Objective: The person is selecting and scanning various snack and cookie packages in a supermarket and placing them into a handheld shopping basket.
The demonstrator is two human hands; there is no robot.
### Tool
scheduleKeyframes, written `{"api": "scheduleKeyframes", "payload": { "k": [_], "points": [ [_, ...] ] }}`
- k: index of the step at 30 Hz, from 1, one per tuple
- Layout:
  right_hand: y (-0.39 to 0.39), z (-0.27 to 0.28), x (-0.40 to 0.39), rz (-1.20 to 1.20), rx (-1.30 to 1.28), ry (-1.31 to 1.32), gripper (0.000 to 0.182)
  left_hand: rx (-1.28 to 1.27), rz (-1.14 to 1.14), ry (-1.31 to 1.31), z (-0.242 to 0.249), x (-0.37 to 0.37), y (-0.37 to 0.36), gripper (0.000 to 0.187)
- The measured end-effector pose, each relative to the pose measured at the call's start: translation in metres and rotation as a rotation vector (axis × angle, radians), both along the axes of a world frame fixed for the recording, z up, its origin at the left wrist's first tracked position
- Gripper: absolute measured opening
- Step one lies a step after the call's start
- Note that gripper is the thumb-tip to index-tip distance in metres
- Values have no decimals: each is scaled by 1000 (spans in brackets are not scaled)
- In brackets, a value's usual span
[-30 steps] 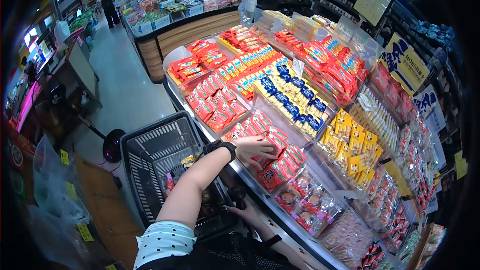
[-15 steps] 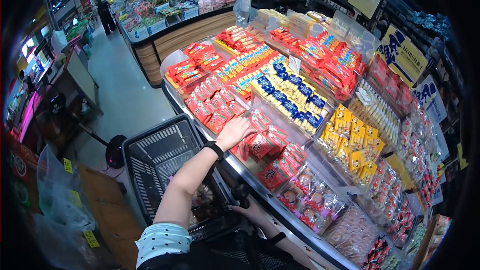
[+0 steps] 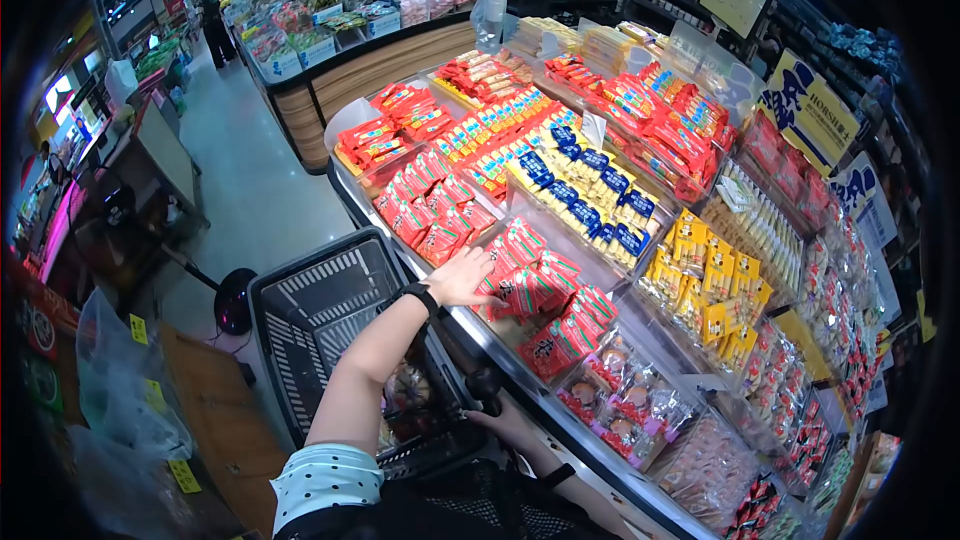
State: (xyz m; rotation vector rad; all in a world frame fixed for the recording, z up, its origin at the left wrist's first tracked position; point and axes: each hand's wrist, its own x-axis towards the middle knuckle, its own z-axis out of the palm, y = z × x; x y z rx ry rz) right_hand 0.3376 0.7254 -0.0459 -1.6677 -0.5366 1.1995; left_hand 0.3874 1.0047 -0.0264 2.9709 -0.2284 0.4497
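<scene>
My left hand [image 3: 462, 277], with a dark watch on its wrist, reaches over the near edge of the display. Its fingers are apart and lie at the left side of red snack packets [image 3: 540, 285]; whether they touch them I cannot make out. More red packets [image 3: 430, 210] fill the compartment just beyond. Low and close to my body, my right hand [image 3: 505, 422] is closed around a black handle [image 3: 483, 385] beside the shopping basket [image 3: 345, 265]; its fingers are partly hidden. Some wrapped goods [image 3: 405, 390] lie in the dark basket, partly behind my left forearm.
The sloping display [image 3: 470, 325] holds yellow packets [image 3: 705, 285], blue-and-yellow packets [image 3: 580, 185] and clear bags [image 3: 620, 395] in divided bins. Plastic bags [image 3: 120, 390] hang at the left. A round black base [image 3: 238, 302] stands on the aisle floor. A person [image 3: 213, 30] is far down the aisle.
My left hand has drawn slightly back and down from the red packets, its fingers more spread. My right hand and the basket are nearly unmoved.
</scene>
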Motion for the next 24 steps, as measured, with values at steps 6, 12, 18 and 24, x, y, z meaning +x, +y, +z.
{"api": "scheduleKeyframes", "payload": {
  "k": [6, 12, 18, 24],
  "points": [
    [-2, 9, 1, 0, -28, 37, 80, -115, -179, 12, 11, 14, -32, 58],
    [-8, 6, -3, 13, -51, 42, 78, 107, 120, 40, -13, 30, -75, 80],
    [-5, 9, -7, -12, -22, 55, 77, 104, 467, -117, -3, 14, -95, 95],
    [-1, 15, -13, 1, -33, 135, 76, -211, 739, -27, -16, 15, -103, 100]
  ]
}}
